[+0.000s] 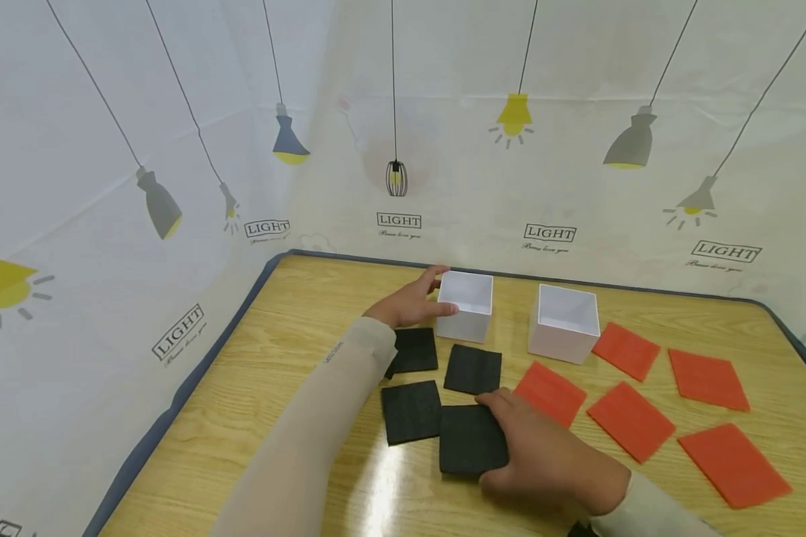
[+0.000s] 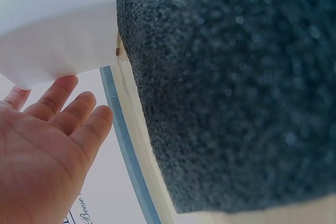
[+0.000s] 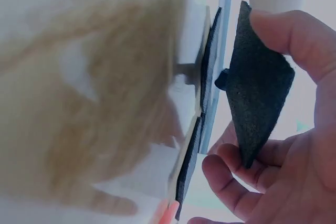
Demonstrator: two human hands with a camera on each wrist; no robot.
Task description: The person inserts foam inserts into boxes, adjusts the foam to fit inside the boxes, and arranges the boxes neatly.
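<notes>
My left hand (image 1: 408, 300) holds the left white open-topped box (image 1: 465, 324), its thumb across the front and its fingers round the left side. In the left wrist view the fingertips meet the edge of the white box (image 2: 58, 40). A black foam square (image 2: 236, 93) looms close beside that hand. My right hand (image 1: 551, 459) grips another black foam square (image 1: 472, 440) by its edges; in the right wrist view this foam square (image 3: 260, 87) sits between thumb and fingers, apart from the tabletop. Several more black squares (image 1: 411, 412) lie between the two arms.
A second white box (image 1: 564, 339) stands to the right of the first. Several red foam squares (image 1: 631, 421) are spread over the right side of the wooden table (image 1: 262, 373). A white curtain (image 1: 443, 134) printed with lamps hangs along the back and left.
</notes>
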